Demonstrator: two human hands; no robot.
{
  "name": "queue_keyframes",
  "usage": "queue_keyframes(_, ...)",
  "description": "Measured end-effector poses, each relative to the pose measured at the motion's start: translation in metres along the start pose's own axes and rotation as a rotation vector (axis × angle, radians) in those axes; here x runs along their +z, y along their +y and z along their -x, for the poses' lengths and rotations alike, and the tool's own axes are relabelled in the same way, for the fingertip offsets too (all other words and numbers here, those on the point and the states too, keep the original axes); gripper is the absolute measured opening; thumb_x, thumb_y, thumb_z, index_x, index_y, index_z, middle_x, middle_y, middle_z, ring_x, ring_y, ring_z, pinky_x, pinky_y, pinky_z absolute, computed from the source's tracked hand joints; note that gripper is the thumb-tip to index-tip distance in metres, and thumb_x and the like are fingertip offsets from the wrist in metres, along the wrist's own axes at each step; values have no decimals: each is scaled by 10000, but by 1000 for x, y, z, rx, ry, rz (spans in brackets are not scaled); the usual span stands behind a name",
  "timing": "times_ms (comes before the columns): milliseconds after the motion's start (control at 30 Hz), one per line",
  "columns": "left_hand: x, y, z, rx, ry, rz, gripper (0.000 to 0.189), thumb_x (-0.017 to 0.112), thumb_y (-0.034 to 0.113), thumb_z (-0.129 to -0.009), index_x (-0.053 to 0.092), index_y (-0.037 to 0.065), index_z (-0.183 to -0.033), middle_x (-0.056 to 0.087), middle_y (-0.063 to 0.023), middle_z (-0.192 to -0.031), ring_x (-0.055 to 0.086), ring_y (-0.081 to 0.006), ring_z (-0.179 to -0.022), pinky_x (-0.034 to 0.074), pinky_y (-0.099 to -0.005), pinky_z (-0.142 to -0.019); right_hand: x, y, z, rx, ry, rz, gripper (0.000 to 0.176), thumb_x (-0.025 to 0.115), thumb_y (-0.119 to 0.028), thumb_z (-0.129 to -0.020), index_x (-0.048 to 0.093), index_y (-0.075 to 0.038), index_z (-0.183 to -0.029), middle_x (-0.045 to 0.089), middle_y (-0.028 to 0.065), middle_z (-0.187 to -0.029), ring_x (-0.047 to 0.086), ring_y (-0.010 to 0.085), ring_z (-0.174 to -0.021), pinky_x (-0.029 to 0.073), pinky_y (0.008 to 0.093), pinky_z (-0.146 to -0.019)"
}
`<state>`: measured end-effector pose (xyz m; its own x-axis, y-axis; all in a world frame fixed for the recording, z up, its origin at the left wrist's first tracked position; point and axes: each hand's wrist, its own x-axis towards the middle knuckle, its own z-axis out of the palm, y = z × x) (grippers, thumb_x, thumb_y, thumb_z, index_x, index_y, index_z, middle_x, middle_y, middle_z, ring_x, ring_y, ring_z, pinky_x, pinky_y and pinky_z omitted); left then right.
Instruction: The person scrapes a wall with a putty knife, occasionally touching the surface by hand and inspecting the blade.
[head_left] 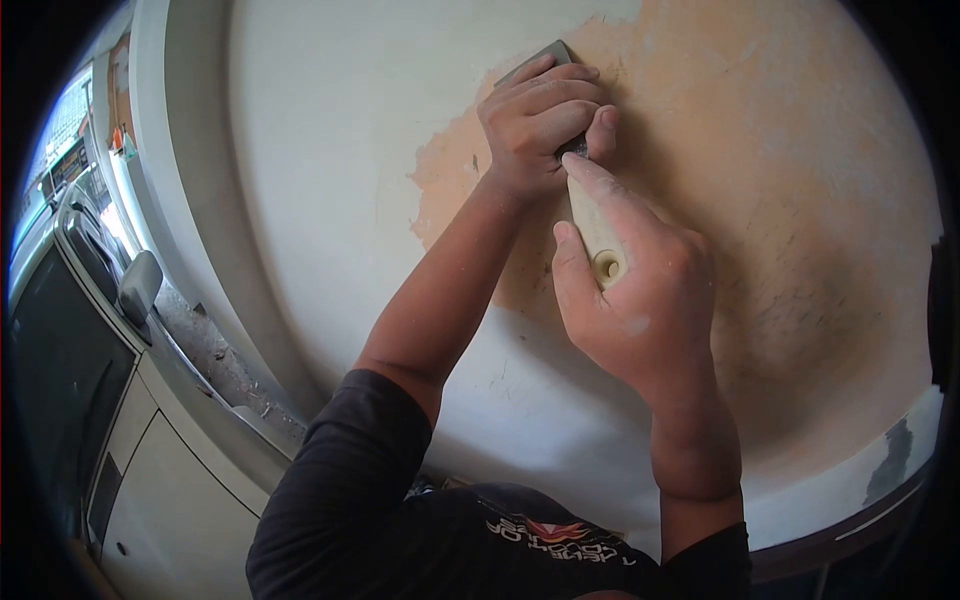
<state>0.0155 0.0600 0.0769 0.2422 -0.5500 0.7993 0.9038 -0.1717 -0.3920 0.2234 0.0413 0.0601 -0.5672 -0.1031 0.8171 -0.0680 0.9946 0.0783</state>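
Note:
My left hand [543,125] is closed round the upper part of a scraper near the top middle, its fingers wrapped over the tool. The scraper's flat grey blade [555,52] shows above the knuckles, close to the wall. Below it, my right hand [645,275] grips the cream handle [592,222], index finger stretched along it and thumb at its left side. A round hole shows near the handle's end. Behind both hands the wall [780,150] has a large orange-tan patch with peeling edges, bordered by pale paint [330,130]. Contact between blade and wall cannot be made out.
A light-coloured vehicle [185,480] with a side mirror [140,287] stands at the left, beside a pale pillar [190,130]. Rubble [215,355] lies on the ground between them. A dark curved edge [840,540] runs along the lower right, near a grey patch [888,462].

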Motion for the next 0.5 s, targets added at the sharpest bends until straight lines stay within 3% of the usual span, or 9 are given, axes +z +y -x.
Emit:
queue_keyframes(133,-2,-1,1,-20,-26,-95,202,722,93,-770,587,97,-619,672,-24,-702,729,-241,-781,556,-424,-759,2,11,-9,-1,46,-70,394,691,-55,-846,674,-4,-1236,731,214,-1015,728,365,-886,569,391,-771)
queue_keyframes(200,0,-1,1,-46,-6,-62,204,724,93,-770,587,97,-618,671,-23,-700,730,-241,-788,554,-430,-772,2,9,-8,-33,69,-30,384,716,-164,-820,697,-32,-1180,698,161,-718,696,345,-634,554,430,-603)
queue_keyframes(333,-7,2,5,-9,-46,-99,211,728,113,-777,593,98,-616,679,-16,-703,738,-220,-809,577,-402,-782,3,1,-1,-19,34,-8,398,715,-175,-825,691,-31,-1196,699,166,-726,695,342,-630,553,425,-597)
queue_keyframes(400,-9,4,3,-29,-80,-63,210,733,128,-765,591,103,-613,687,-8,-712,741,-207,-813,587,-403,-788,-1,-3,-1,46,-41,-29,436,702,-77,-848,650,-6,-1275,728,218,-1052,724,377,-911,565,400,-783)
queue_keyframes(500,-13,18,3,-52,-103,-44,216,739,148,-758,588,110,-609,686,-4,-713,738,-202,-809,585,-399,-765,-5,-12,7,40,-71,-63,449,704,-79,-849,637,8,-1285,727,223,-1039,724,378,-906,563,405,-785)
